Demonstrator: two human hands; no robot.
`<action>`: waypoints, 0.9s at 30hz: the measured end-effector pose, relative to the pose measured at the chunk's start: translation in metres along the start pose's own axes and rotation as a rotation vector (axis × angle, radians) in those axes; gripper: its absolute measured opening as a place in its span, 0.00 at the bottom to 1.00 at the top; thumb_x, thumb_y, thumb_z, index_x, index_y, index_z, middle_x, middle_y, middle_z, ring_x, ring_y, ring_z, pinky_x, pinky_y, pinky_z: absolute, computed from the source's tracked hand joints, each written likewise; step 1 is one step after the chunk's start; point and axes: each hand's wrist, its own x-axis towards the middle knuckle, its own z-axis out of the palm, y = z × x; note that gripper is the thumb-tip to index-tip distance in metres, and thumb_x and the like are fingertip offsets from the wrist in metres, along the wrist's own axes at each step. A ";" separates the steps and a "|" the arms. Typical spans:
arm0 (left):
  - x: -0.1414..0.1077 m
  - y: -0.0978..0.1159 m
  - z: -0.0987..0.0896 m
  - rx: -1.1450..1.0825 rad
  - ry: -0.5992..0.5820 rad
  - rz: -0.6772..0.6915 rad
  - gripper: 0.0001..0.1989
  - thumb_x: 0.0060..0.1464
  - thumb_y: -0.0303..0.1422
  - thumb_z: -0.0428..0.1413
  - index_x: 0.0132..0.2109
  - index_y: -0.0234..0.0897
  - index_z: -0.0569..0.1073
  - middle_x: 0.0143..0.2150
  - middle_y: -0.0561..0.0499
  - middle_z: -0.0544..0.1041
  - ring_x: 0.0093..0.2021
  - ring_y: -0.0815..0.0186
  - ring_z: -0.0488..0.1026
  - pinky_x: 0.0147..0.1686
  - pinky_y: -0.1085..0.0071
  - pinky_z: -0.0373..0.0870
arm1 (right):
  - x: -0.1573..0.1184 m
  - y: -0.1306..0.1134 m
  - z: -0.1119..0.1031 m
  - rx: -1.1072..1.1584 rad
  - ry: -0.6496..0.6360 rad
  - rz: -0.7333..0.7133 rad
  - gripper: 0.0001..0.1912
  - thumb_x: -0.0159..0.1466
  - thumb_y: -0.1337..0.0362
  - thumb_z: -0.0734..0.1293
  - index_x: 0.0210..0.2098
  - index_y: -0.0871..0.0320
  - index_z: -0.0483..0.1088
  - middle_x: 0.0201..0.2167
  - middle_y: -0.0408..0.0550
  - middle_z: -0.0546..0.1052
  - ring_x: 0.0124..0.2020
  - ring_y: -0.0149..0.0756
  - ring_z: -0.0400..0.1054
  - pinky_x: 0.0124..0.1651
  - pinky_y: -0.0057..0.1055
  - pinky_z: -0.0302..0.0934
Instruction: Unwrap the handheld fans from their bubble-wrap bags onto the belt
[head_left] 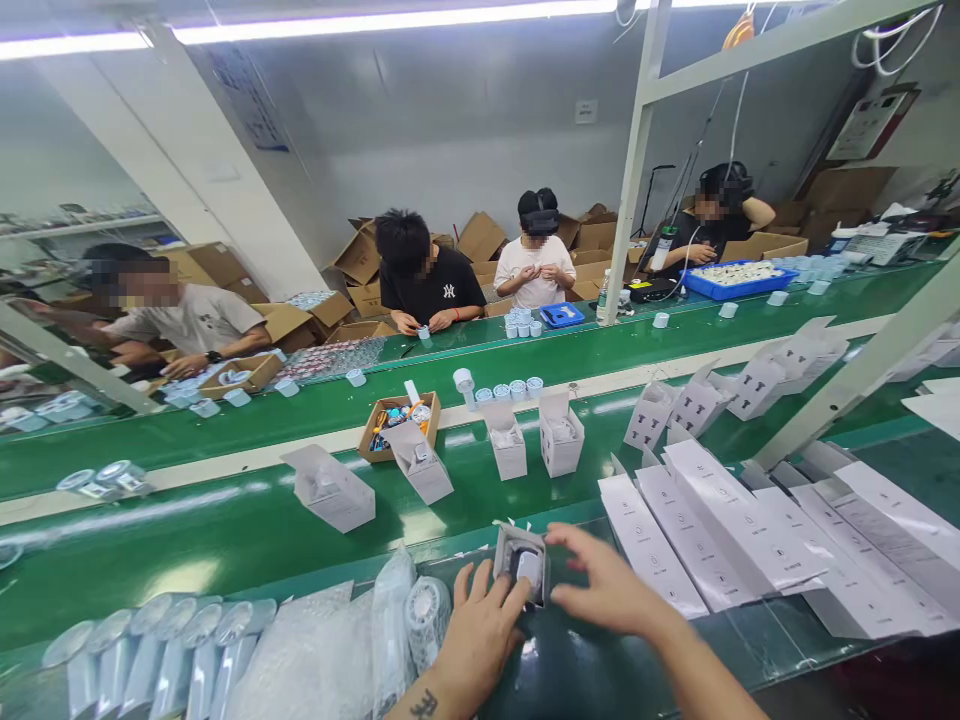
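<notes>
From where I stand, the small box [501,560] is low in the frame, just right of centre, flaps open, a pale part [529,568] inside. The left hand [476,630] reaches over its rim; I can't tell whether it grips. The right hand [611,585] is beside it, thumb and fingers apart. It looks like light, thin card that would dent if pinched; I'd hold it low, by opposite walls.

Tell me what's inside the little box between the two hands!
A pale thing sits in the box, partly covered by the left hand. What's underneath it can't be seen.
</notes>
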 end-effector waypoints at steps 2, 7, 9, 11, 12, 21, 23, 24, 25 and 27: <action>0.009 0.005 0.007 0.018 -0.139 -0.068 0.21 0.55 0.26 0.56 0.55 0.44 0.69 0.48 0.45 0.78 0.49 0.50 0.75 0.47 0.54 0.71 | 0.008 0.012 -0.026 -0.245 0.249 0.086 0.24 0.59 0.64 0.63 0.55 0.52 0.64 0.50 0.55 0.72 0.49 0.49 0.70 0.46 0.46 0.68; 0.003 -0.006 -0.013 -0.168 -0.089 -0.107 0.16 0.58 0.23 0.47 0.50 0.41 0.71 0.42 0.46 0.79 0.39 0.60 0.78 0.39 0.68 0.73 | 0.033 0.067 -0.043 -1.024 0.456 0.204 0.34 0.49 0.61 0.70 0.56 0.53 0.67 0.41 0.64 0.73 0.39 0.63 0.70 0.34 0.58 0.64; -0.019 -0.033 -0.039 -0.299 0.073 -0.196 0.12 0.60 0.26 0.47 0.47 0.42 0.71 0.41 0.48 0.79 0.39 0.63 0.78 0.39 0.71 0.72 | 0.038 0.080 -0.038 -1.090 0.394 0.219 0.34 0.48 0.62 0.68 0.55 0.49 0.68 0.40 0.63 0.73 0.37 0.63 0.70 0.32 0.58 0.62; -0.049 -0.074 -0.072 -0.396 0.211 -0.305 0.09 0.59 0.30 0.48 0.45 0.43 0.71 0.39 0.50 0.79 0.39 0.64 0.77 0.39 0.73 0.72 | 0.040 0.080 -0.034 -1.087 0.377 0.246 0.32 0.47 0.62 0.67 0.54 0.47 0.70 0.38 0.62 0.73 0.34 0.63 0.71 0.31 0.58 0.61; -0.065 -0.099 -0.089 -0.414 0.251 -0.372 0.08 0.58 0.32 0.49 0.44 0.43 0.70 0.38 0.51 0.79 0.38 0.64 0.77 0.39 0.74 0.71 | 0.040 0.076 -0.034 -1.080 0.387 0.259 0.31 0.48 0.61 0.67 0.53 0.46 0.71 0.36 0.61 0.73 0.33 0.63 0.71 0.30 0.57 0.61; -0.119 -0.333 -0.139 0.153 -0.040 -0.815 0.11 0.60 0.33 0.45 0.47 0.44 0.69 0.44 0.50 0.79 0.41 0.57 0.77 0.36 0.70 0.66 | 0.028 -0.009 0.017 -0.650 0.319 -0.094 0.31 0.57 0.54 0.64 0.60 0.47 0.59 0.50 0.56 0.70 0.50 0.57 0.69 0.49 0.55 0.66; -0.110 -0.368 -0.124 0.177 -0.077 -0.812 0.12 0.61 0.32 0.44 0.49 0.44 0.68 0.48 0.49 0.78 0.44 0.57 0.76 0.38 0.69 0.66 | 0.027 -0.012 0.050 -0.553 0.306 -0.086 0.28 0.58 0.52 0.65 0.56 0.50 0.58 0.55 0.57 0.67 0.54 0.55 0.67 0.52 0.52 0.66; -0.105 -0.382 -0.116 0.168 -0.087 -0.811 0.12 0.62 0.31 0.44 0.49 0.44 0.68 0.49 0.48 0.78 0.45 0.57 0.76 0.39 0.69 0.66 | 0.026 -0.011 0.067 -0.519 0.304 -0.059 0.29 0.58 0.51 0.66 0.55 0.52 0.57 0.56 0.58 0.66 0.55 0.55 0.67 0.53 0.52 0.66; -0.102 -0.395 -0.109 0.154 -0.097 -0.809 0.12 0.61 0.30 0.44 0.50 0.43 0.68 0.50 0.48 0.78 0.45 0.58 0.76 0.39 0.69 0.66 | 0.025 -0.008 0.083 -0.496 0.308 -0.028 0.29 0.58 0.50 0.67 0.54 0.52 0.56 0.56 0.58 0.66 0.55 0.55 0.67 0.53 0.52 0.66; -0.098 -0.412 -0.099 0.133 -0.117 -0.807 0.13 0.61 0.29 0.45 0.50 0.42 0.68 0.49 0.46 0.78 0.44 0.57 0.77 0.39 0.68 0.67 | 0.023 -0.001 0.109 -0.466 0.309 -0.002 0.29 0.58 0.50 0.67 0.52 0.53 0.56 0.57 0.59 0.66 0.55 0.56 0.67 0.53 0.54 0.66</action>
